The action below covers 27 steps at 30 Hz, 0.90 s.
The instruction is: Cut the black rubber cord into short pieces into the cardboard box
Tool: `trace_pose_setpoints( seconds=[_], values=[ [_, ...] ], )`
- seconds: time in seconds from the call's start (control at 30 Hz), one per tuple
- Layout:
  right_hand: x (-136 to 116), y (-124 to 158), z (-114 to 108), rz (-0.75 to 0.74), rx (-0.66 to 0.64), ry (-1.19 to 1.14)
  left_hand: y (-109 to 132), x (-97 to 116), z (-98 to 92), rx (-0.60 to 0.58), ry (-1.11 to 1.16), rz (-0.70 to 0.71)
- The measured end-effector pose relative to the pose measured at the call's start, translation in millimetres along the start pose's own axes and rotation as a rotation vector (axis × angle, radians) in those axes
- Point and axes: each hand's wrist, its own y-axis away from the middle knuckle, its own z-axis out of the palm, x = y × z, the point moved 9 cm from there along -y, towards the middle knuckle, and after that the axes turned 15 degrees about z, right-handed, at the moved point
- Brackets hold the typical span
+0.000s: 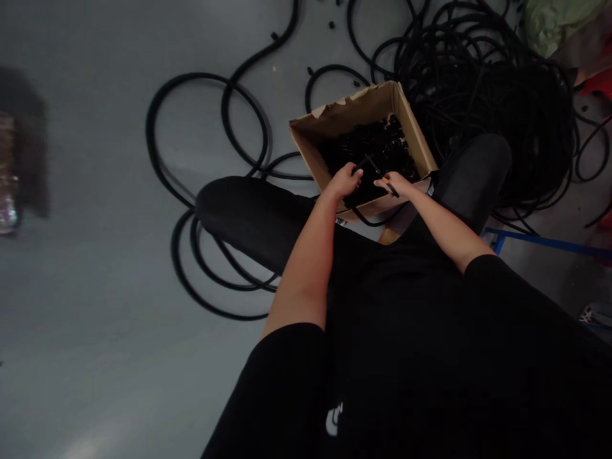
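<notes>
A black tube [362, 163] is gripped in the person's left hand [347, 180], its end pointing toward the cutters [391, 187] that the right hand [396, 183] grips by their orange-and-black handles. Both hands are over a cardboard box [310, 152] holding small black pieces [366, 141], between the person's bent legs [253, 213]. Loose coils [152, 131] lie left on the grey floor [95, 159], a tangled pile [488, 95] right.

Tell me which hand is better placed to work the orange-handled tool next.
Probably the right hand: it grips the orange-handled tool, while the left hand holds black tubing over the cardboard box.
</notes>
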Motion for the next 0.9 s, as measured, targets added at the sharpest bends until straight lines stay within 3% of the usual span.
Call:
trace_pose_setpoints(
  seconds=[0.27,0.47,0.63,0.8,0.9],
  values=[
    [5.8,-6.1,7.7,-0.019,-0.049,-0.039,1.4,10.2,-7.5,-0.011,-0.087,0.06],
    [4.5,-9.1,5.6,-0.046,0.002,0.019,1.5,4.5,-1.2,-0.075,-0.134,0.041],
    [6.1,-12.8,3.7,-0.042,0.026,0.113,2.5,3.2,-2.1,-0.06,-0.128,0.015],
    [4.5,-13.2,2.7,-0.076,0.027,0.13,2.9,12.6,-7.8,-0.026,-0.155,0.039],
    [2.9,-13.1,3.1,-0.104,0.038,0.105,3.0,19.8,-6.0,-0.078,-0.165,0.106]
  ],
)
